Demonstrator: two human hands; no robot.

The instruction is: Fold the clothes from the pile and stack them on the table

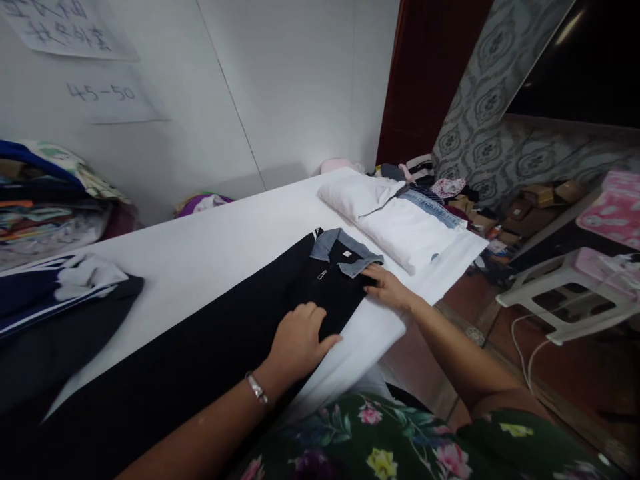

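Note:
A black garment [210,340] with a grey-blue collar [357,267] and a short front zip [323,274] lies spread lengthwise on a white table. On its chest, below the zip, rests my left hand [300,340], open, thumb held apart and palm down. My right hand [387,287] touches the garment's edge beside the collar, fingers stretched and thumb apart. A pale label shows inside the neck. The lower end of the garment runs out of view at bottom left.
White folded cloths [385,213] lie at the table's far right. Dark and navy clothes with white stripes [65,293] lie on the left. Clothes are piled [50,200] beyond the left edge. A white plastic stool [560,293] stands right, near cardboard boxes [535,200].

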